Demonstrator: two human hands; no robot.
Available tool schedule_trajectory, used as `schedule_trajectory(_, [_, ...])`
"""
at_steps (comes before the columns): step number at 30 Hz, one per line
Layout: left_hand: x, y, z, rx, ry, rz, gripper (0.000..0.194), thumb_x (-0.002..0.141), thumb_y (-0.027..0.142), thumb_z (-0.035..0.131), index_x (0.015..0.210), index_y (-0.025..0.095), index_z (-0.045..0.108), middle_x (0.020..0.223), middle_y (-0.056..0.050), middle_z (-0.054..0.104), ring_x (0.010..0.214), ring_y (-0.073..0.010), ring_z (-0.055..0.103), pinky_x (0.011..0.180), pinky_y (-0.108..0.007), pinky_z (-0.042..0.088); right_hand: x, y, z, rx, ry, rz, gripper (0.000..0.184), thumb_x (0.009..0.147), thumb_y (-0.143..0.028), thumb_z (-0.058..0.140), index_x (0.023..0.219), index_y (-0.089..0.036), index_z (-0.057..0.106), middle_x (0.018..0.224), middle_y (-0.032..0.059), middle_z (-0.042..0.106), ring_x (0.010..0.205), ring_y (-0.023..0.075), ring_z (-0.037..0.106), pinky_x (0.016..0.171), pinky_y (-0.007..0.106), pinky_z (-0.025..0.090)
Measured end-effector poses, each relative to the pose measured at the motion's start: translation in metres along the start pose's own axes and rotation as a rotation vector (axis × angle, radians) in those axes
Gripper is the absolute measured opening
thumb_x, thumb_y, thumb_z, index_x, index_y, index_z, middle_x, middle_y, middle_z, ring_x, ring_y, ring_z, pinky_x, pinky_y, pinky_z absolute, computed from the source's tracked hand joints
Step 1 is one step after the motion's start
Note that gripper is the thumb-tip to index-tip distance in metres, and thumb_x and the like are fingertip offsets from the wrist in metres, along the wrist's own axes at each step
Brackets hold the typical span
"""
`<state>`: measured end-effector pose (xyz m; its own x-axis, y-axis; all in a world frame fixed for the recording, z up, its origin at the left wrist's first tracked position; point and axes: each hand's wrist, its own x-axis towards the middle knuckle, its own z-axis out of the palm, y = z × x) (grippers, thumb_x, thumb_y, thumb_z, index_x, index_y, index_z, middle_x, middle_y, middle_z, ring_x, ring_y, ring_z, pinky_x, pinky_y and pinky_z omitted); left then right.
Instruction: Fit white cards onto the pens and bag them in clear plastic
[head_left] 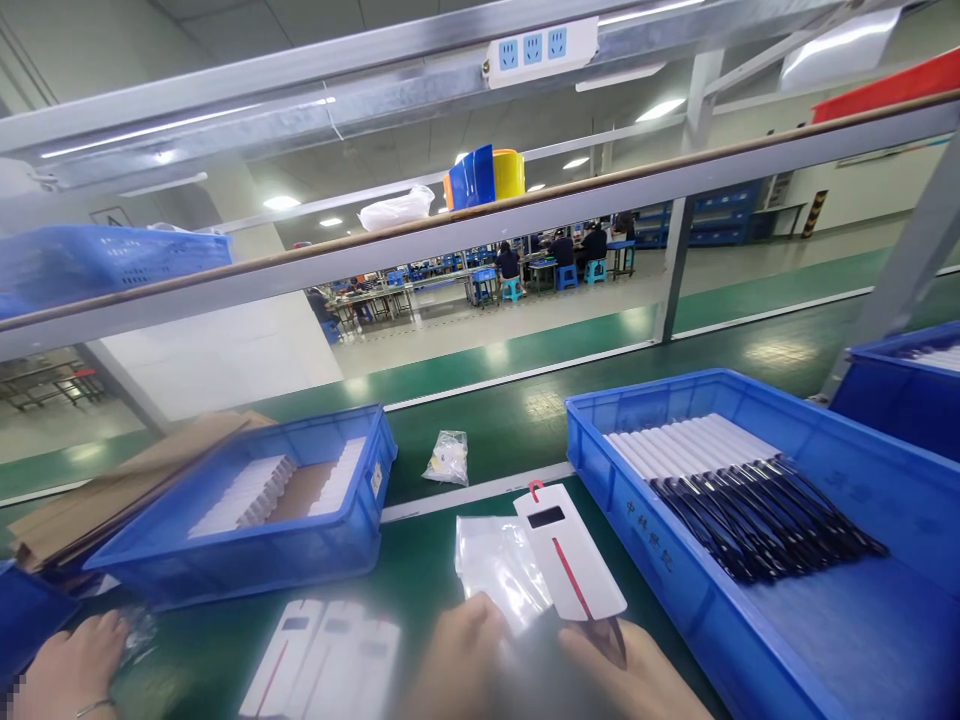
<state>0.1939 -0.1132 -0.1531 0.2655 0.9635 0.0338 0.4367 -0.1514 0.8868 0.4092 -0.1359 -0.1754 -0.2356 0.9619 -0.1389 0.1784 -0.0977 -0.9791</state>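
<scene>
White card [570, 552] with a dark window near its top, a red stripe down its length and a red hook at the upper end stands tilted above the green desk [480, 430], held at its lower end by the right hand [637, 680]. That grip is clenched on the card's bottom edge, where a dark tip shows between the fingers. The card looks thin, light and fairly stiff, so I judge it easy to bend or scuff if pinched mid-span; the bottom edge seems the safe place to hold it. A clear plastic sleeve [501, 568] lies just beside it, soft and probably slippery, near a second hand [461, 655] at the bottom edge; whether that hand grips anything I cannot tell. The left hand [71, 665] rests at the lower left, touching crinkled clear film, its hold unclear.

3 more cards [322, 660] lie flat between the hands. The right blue bin [750, 390] holds rows of white and dark pieces. The left blue bin [330, 545] holds 2 stacks of white pieces. A small bag [448, 458] lies between the bins.
</scene>
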Motion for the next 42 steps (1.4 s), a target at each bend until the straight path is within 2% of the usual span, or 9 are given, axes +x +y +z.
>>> schedule_trajectory(4, [0.001, -0.005, 0.003, -0.045, -0.029, -0.027, 0.046, 0.089, 0.067, 0.044, 0.069, 0.033, 0.068, 0.05, -0.002, 0.052, 0.053, -0.0215, 0.052, 0.055, -0.034, 0.043, 0.001, -0.001, 0.001, 0.017, 0.031, 0.013, 0.048, 0.082, -0.068, 0.061, 0.077, -0.02, 0.062, 0.077, 0.0041, 0.066, 0.077, 0.026, 0.061, 0.066, 0.03, 0.049])
schedule_trajectory(9, [-0.001, -0.002, -0.002, -0.091, -0.011, -0.027, 0.042, 0.089, 0.063, 0.048, 0.069, 0.032, 0.07, 0.05, -0.002, 0.054, 0.053, -0.0216, 0.051, 0.055, -0.034, 0.042, 0.001, -0.001, 0.0, 0.012, 0.011, -0.015, 0.054, 0.086, -0.073, 0.055, 0.078, -0.02, 0.06, 0.075, 0.0024, 0.059, 0.073, 0.0218, 0.055, 0.062, 0.027, 0.045])
schedule_trajectory(14, [-0.003, 0.007, -0.01, -0.11, -0.06, 0.0, 0.035, 0.09, 0.059, 0.054, 0.075, 0.033, 0.071, 0.054, -0.001, 0.057, 0.057, -0.0214, 0.054, 0.056, -0.032, 0.042, -0.003, -0.007, 0.002, 0.01, 0.029, -0.016, 0.052, 0.089, -0.069, 0.054, 0.085, -0.019, 0.064, 0.08, 0.0028, 0.059, 0.082, 0.0247, 0.055, 0.072, 0.03, 0.047])
schedule_trajectory(18, [-0.003, 0.003, -0.006, -0.132, -0.089, -0.067, 0.04, 0.092, 0.057, 0.052, 0.076, 0.024, 0.069, 0.053, 0.0, 0.051, 0.056, -0.0173, 0.049, 0.057, -0.028, 0.038, -0.006, -0.009, 0.006, 0.025, 0.055, 0.01, 0.05, 0.091, -0.068, 0.054, 0.084, -0.019, 0.06, 0.09, 0.0049, 0.063, 0.091, 0.0268, 0.056, 0.08, 0.032, 0.047])
schedule_trajectory(22, [-0.002, -0.001, -0.002, -0.15, -0.115, -0.116, 0.042, 0.094, 0.055, 0.05, 0.077, 0.019, 0.066, 0.055, 0.002, 0.047, 0.057, -0.015, 0.048, 0.056, -0.025, 0.035, -0.007, -0.009, 0.007, 0.037, 0.067, 0.009, 0.049, 0.091, -0.068, 0.054, 0.082, -0.019, 0.06, 0.088, 0.0044, 0.062, 0.09, 0.0257, 0.056, 0.088, 0.034, 0.047])
schedule_trajectory(28, [-0.005, 0.004, -0.009, -0.161, -0.065, -0.021, 0.035, 0.091, 0.053, 0.057, 0.074, 0.026, 0.071, 0.053, -0.001, 0.056, 0.056, -0.0184, 0.051, 0.058, -0.029, 0.039, -0.008, -0.006, 0.002, 0.033, 0.03, -0.003, 0.045, 0.088, -0.064, 0.06, 0.083, -0.019, 0.063, 0.083, 0.0026, 0.06, 0.081, 0.0224, 0.055, 0.071, 0.028, 0.047])
schedule_trajectory(31, [-0.005, 0.006, -0.01, -0.124, -0.035, 0.029, 0.028, 0.09, 0.05, 0.058, 0.074, 0.033, 0.072, 0.057, 0.0, 0.062, 0.057, -0.0211, 0.055, 0.058, -0.032, 0.044, -0.007, -0.004, 0.002, 0.022, 0.074, 0.002, 0.042, 0.087, -0.06, 0.062, 0.079, -0.019, 0.06, 0.078, 0.0008, 0.058, 0.076, 0.0197, 0.053, 0.067, 0.026, 0.045])
schedule_trajectory(37, [-0.003, 0.003, 0.009, 0.029, 0.209, 0.081, 0.012, 0.083, 0.049, 0.064, 0.089, 0.044, 0.073, 0.091, -0.004, 0.074, 0.091, -0.0348, 0.065, 0.071, -0.047, 0.051, 0.001, 0.007, 0.011, -0.022, 0.214, 0.045, 0.039, 0.075, -0.055, 0.072, 0.065, -0.02, 0.057, 0.062, -0.0009, 0.056, 0.064, 0.0175, 0.051, 0.059, 0.025, 0.042])
schedule_trajectory(42, [-0.006, 0.0, 0.039, 0.024, 0.042, -0.004, 0.019, 0.083, 0.055, 0.058, 0.083, 0.044, 0.074, 0.08, -0.003, 0.072, 0.074, -0.0314, 0.065, 0.062, -0.045, 0.049, 0.004, 0.009, 0.02, -0.031, 0.222, 0.016, 0.035, 0.071, -0.052, 0.072, 0.058, -0.022, 0.062, 0.058, 0.0022, 0.061, 0.059, 0.0221, 0.054, 0.059, 0.032, 0.045])
